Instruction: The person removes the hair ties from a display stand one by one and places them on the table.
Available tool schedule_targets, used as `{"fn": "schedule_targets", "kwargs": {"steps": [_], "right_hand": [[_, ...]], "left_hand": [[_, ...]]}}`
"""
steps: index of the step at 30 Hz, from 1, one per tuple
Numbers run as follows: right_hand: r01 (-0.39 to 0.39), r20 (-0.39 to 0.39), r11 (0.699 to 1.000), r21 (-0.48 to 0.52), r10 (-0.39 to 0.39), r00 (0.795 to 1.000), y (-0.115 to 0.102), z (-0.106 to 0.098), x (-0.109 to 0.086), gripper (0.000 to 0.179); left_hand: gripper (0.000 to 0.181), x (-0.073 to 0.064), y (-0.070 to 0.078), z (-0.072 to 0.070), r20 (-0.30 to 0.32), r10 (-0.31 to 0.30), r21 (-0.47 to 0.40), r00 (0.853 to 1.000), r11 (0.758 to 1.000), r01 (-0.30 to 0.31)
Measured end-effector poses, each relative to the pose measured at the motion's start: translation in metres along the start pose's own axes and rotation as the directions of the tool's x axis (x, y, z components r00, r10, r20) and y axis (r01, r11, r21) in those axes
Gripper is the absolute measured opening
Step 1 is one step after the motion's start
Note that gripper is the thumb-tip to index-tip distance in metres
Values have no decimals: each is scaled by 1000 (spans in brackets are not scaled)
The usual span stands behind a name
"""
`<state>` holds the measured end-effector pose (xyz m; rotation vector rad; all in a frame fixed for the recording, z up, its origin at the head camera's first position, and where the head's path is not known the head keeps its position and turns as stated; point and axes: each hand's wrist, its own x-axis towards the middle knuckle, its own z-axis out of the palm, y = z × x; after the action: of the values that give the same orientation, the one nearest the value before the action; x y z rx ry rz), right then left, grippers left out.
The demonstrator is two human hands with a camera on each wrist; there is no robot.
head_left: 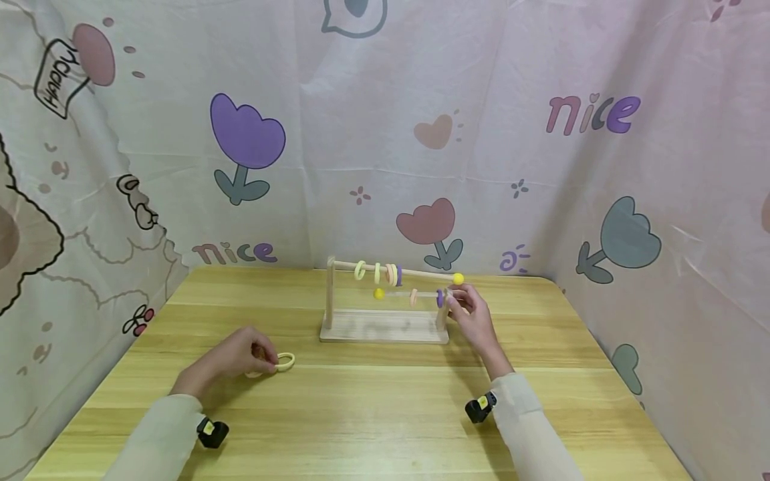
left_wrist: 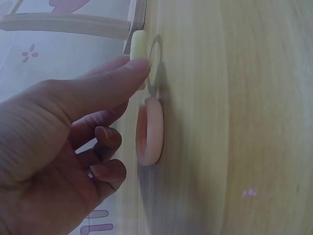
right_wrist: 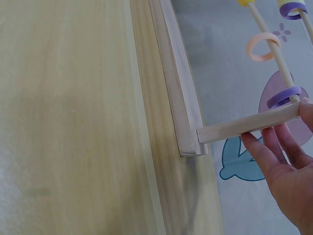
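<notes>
My left hand (head_left: 237, 354) pinches a pale yellow ring (left_wrist: 139, 45) between thumb and fingers, just above the table at the left. Beneath that hand a pink ring (left_wrist: 155, 132) rests on the table, mostly hidden in the head view. At the wooden stand (head_left: 385, 329), my right hand (head_left: 476, 319) grips the top of the short right post (right_wrist: 249, 123). The lower rod from this post carries a peach ring (right_wrist: 258, 58) and a purple ring (right_wrist: 283, 96). Several yellow-green, peach and purple rings hang on the upper rod (head_left: 427, 273), which slopes down to the right.
Yellow balls cap the free ends of the upper rod (head_left: 458, 278) and lower rod (head_left: 379, 294). The stand sits toward the back of the wooden table (head_left: 385, 421). Behind it hangs a printed curtain (head_left: 343, 133). Each wrist bears a small black camera.
</notes>
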<state>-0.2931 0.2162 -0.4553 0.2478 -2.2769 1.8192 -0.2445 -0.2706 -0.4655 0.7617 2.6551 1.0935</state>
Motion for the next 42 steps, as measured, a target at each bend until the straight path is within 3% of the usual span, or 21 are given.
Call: {"fn": "schedule_targets", "kwargs": {"steps": [18,27,42], "right_hand": [[9,-2,1000,-5,-9,1000,-1,1,1,31],[19,-4,1000,4,-19,1000,-1,1,1,32],[-4,-2,1000,-4,4,1000,1,1,-1,32]], "left_hand": [[8,-3,6,-1,30,-3,14,1000,1000,3],[13,3,17,-6,-37,-49,20,998,999,50],[16,33,41,10,-138,21,-1,990,1000,-22]]}}
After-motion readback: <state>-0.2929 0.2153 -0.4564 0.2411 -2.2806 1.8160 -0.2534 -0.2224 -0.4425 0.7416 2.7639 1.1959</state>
